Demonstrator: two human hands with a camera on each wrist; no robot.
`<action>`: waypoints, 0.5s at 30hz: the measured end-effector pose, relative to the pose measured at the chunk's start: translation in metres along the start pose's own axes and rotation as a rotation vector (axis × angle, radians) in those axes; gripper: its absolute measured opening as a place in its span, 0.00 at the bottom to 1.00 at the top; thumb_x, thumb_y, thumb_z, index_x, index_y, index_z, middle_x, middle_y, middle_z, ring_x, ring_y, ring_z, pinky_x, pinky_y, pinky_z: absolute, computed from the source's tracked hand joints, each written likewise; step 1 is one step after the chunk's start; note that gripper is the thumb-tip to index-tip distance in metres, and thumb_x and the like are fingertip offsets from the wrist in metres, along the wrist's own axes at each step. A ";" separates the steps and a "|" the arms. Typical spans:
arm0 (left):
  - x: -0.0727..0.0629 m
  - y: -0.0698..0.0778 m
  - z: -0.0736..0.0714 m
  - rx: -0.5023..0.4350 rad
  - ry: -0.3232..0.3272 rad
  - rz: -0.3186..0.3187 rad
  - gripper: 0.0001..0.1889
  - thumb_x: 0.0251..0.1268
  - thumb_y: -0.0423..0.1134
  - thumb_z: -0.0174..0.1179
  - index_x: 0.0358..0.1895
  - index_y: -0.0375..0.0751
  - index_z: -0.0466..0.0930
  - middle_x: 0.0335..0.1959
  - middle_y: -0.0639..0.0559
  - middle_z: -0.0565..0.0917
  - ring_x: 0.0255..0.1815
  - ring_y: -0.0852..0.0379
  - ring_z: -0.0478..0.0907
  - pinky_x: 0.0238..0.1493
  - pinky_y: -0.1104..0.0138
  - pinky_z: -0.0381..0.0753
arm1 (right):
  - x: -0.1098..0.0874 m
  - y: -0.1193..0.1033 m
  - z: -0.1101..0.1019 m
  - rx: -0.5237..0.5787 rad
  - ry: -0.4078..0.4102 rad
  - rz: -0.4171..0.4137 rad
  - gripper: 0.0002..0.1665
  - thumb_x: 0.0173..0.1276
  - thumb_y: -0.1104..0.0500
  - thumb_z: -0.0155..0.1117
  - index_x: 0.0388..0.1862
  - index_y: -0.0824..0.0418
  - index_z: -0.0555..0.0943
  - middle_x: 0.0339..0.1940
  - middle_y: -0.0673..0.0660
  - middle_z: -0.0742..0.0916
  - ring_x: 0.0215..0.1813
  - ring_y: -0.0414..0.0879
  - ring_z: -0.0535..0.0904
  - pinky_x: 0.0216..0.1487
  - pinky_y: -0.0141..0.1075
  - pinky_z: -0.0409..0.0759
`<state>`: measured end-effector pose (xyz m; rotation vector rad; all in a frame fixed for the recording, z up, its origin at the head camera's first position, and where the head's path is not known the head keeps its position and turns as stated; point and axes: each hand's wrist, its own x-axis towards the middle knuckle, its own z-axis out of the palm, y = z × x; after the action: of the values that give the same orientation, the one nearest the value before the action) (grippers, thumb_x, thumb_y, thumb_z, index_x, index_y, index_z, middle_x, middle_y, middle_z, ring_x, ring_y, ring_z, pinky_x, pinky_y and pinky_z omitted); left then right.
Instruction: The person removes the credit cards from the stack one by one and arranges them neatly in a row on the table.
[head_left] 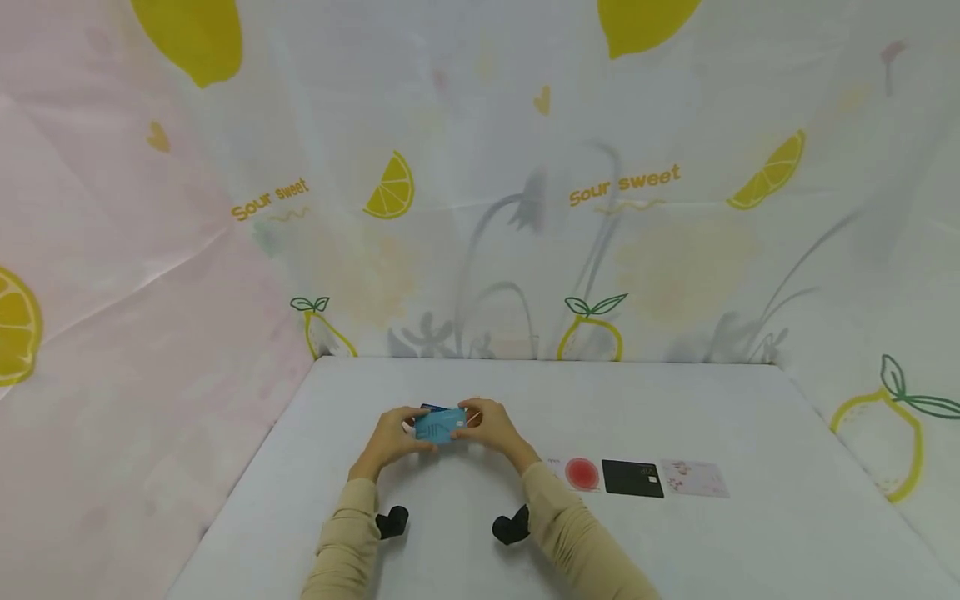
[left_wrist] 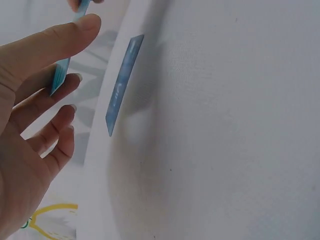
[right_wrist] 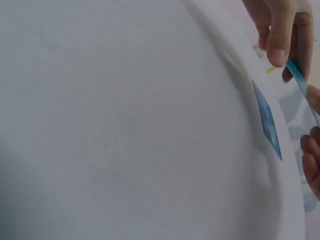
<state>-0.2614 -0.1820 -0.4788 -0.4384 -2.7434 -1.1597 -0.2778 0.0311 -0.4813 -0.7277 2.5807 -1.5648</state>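
A light blue card (head_left: 441, 426) with a small chip is held above the table between both hands. My left hand (head_left: 390, 437) pinches its left end between thumb and fingers, and the left wrist view shows this card (left_wrist: 62, 72) almost edge-on. At the other end my right hand (head_left: 491, 427) pinches it; that hand (right_wrist: 311, 155) is partly cut off in the right wrist view. Behind, a darker blue card (head_left: 432, 407) lies flat on the table, mostly hidden in the head view. Both wrist views show this darker card (left_wrist: 124, 85) apart from the hands.
To the right, a row on the white table (head_left: 480, 550) holds a white card with a red circle (head_left: 582, 475), a black VIP card (head_left: 632, 478) and a pale floral card (head_left: 697, 479). A lemon-print cloth (head_left: 480, 275) stands behind the table.
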 end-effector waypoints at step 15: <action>-0.027 0.018 0.006 0.008 0.002 -0.010 0.32 0.30 0.39 0.80 0.48 0.36 0.83 0.37 0.47 0.81 0.39 0.52 0.73 0.37 0.62 0.71 | -0.031 -0.014 -0.025 -0.269 -0.187 -0.161 0.34 0.45 0.60 0.78 0.52 0.71 0.78 0.41 0.59 0.84 0.40 0.50 0.79 0.42 0.37 0.78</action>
<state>-0.2304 -0.1714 -0.4774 -0.4231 -2.7508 -1.1510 -0.2518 0.0593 -0.4632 -1.0718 2.6745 -1.1273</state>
